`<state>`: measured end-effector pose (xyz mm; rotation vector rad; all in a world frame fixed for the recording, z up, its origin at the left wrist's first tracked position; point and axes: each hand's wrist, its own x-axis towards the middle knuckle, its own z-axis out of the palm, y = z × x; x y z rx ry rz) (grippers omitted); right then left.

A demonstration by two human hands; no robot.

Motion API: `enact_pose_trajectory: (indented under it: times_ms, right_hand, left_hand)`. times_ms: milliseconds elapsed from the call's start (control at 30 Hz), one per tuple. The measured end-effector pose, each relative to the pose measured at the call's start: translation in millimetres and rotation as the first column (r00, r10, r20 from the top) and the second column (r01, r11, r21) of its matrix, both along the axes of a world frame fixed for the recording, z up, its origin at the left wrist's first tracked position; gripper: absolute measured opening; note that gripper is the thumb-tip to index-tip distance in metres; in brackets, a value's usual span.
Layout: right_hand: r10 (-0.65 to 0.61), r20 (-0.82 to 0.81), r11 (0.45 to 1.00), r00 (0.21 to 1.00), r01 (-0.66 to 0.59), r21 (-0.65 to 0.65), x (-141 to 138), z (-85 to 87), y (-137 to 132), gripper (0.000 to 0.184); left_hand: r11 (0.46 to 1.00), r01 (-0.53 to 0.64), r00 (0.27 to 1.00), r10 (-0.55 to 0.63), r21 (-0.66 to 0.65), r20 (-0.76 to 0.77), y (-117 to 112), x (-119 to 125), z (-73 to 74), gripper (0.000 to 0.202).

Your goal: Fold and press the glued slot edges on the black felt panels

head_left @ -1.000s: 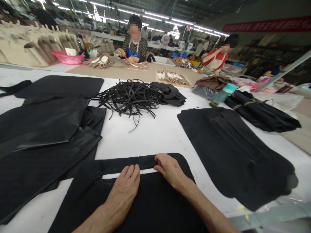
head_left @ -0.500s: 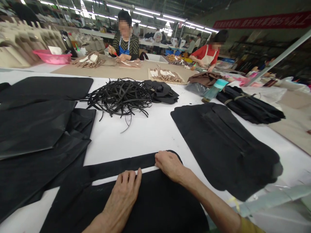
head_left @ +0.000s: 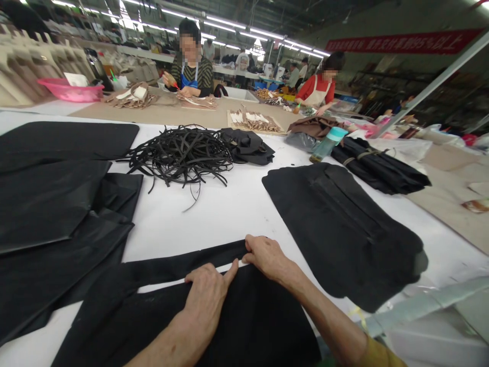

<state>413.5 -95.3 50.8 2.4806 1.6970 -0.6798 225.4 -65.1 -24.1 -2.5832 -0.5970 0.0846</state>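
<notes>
A black fabric panel (head_left: 263, 316) with a long slot near its far edge lies in front of me, white tabletop showing through the slot. My left hand (head_left: 208, 295) rests on the panel at the slot's near edge. Its thumb is stretched out to the right, apart from the fingers, whose tips bend down out of sight at the slot. At the slot's right end, my right hand (head_left: 267, 257) pinches the narrow far strip of the panel between thumb and fingers. The two hands are close together, the left thumb almost reaching the right hand.
Black sheets (head_left: 49, 204) cover the table's left side. Beyond my hands lies a heap of black strips (head_left: 183, 155). Stacked black panels (head_left: 340, 224), a teal-lidded bottle (head_left: 328, 144) and a tied black bundle (head_left: 378, 165) are at right. Two people work across the table.
My left hand has slid right along the slot toward my right hand, its thumb now spread out and its fingers more bent. My right hand keeps its pinch. The view has shifted slightly.
</notes>
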Motion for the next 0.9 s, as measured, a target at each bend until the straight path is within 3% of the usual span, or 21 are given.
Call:
enact_pose_trajectory:
  times_ms: [233, 333, 433, 567, 733, 833, 900]
  right_hand:
    - [-0.098, -0.079, 0.994, 0.992, 0.094, -0.06, 19.0, 1.7, 7.3, 0.012]
    - [-0.134, -0.042, 0.991, 0.99, 0.134, -0.012, 18.7, 10.0, 6.2, 0.003]
    - [-0.123, -0.064, 0.99, 0.99, 0.127, 0.066, 10.3, 13.9, -0.5, 0.007]
    - [-0.089, -0.147, 0.991, 0.985, 0.103, 0.089, -4.9, 2.4, -5.0, 0.009]
    - [-0.142, -0.09, 0.986, 0.986, 0.148, 0.071, -7.9, -10.1, -2.5, 0.012]
    - [-0.131, -0.085, 0.99, 0.988, 0.134, 0.034, -5.1, -6.3, -1.3, 0.01]
    - [-0.121, -0.081, 0.992, 0.989, 0.123, 0.02, -4.7, -3.0, -1.1, 0.011]
  left_hand:
    - [0.999, 0.0, 0.989, 0.005, 0.035, -0.151, 0.8, 3.7, 14.0, 0.084]
    - [0.998, 0.021, 0.982, -0.009, 0.065, -0.187, 0.5, 4.4, 16.7, 0.082]
    - [0.998, 0.024, 0.988, -0.014, 0.065, -0.155, -1.5, 2.6, 11.6, 0.081]
    - [1.0, -0.022, 0.999, 0.021, -0.023, -0.024, -6.9, 3.2, 7.2, 0.079]
    - [0.984, -0.07, 0.997, 0.071, -0.165, 0.001, -3.7, 2.7, 29.7, 0.066]
    - [0.965, -0.024, 0.999, 0.032, -0.262, 0.026, 9.2, -15.1, 42.1, 0.054]
    - [0.956, -0.008, 0.997, 0.03, -0.292, 0.07, 18.9, -35.5, 43.0, 0.048]
